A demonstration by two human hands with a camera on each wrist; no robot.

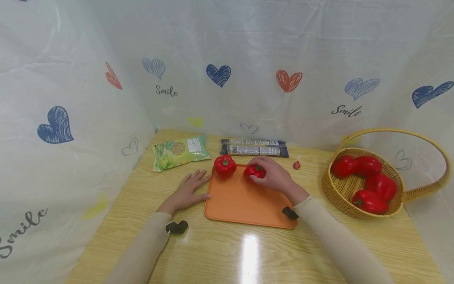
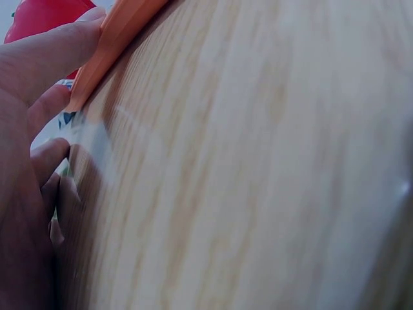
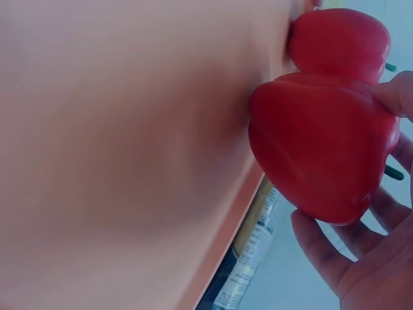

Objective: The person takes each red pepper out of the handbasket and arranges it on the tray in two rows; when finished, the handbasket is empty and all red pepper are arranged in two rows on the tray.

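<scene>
An orange tray (image 1: pixel 244 205) lies on the wooden table. One red bell pepper (image 1: pixel 225 166) sits at its far left corner, green stem up. My right hand (image 1: pixel 271 173) grips a second red bell pepper (image 1: pixel 253 172) over the tray's far edge; in the right wrist view thumb and fingers are bent around this pepper (image 3: pixel 322 148), with the other pepper (image 3: pixel 342 45) behind it. My left hand (image 1: pixel 189 191) rests with spread fingers at the tray's left edge, and in the left wrist view its thumb (image 2: pixel 64 48) touches the orange rim (image 2: pixel 119 42).
A wicker basket (image 1: pixel 330 191) with a tall handle stands at the right, holding several red peppers (image 1: pixel 370 202). Behind the tray lie a green-yellow snack bag (image 1: pixel 181 152) and dark long packages (image 1: pixel 254 148). A small red lollipop (image 1: pixel 296 164) lies between tray and basket.
</scene>
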